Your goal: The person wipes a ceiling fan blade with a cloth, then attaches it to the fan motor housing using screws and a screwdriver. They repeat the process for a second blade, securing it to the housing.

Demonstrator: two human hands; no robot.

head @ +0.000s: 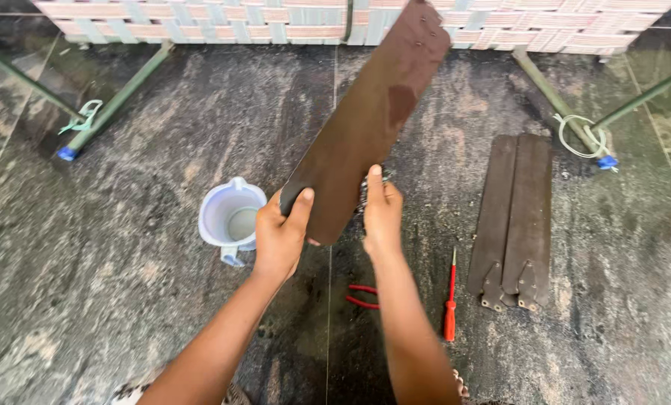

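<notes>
- Two bare forearms rise from the bottom edge of the frame toward the centre, above a dark stone floor [110, 285].
- Left hand [281, 234], centre of frame: closed around the near, rounded end of a long brown fan blade [369, 120], thumb laid over the blade's face.
- Right hand [382, 212], just right of the left: fingers extended along the blade's right edge, pressed against it. Something grey shows between hand and blade; cannot tell what, or whether the hand grips it.
- Fan blade runs slantwise from the hands up to the top centre of the frame, held off the floor; a darker wet-looking patch sits on its upper half, small holes at the far end.
- Pale plastic jug [230, 219], left of the left hand, stands upright on the floor, some liquid inside.
- Red-handled pliers [363, 297] lie on the floor, partly hidden by the right forearm.
- Red-handled screwdriver [450, 300] lies just right of the forearm, tip pointing up-frame.
- Two more blades [517, 217] lie side by side, touching, at right of frame, metal brackets at their near ends.
- Woven cot [200, 19] spans the top edge on green legs [118, 97]; cord is tied at the feet, upper left and upper right.
</notes>
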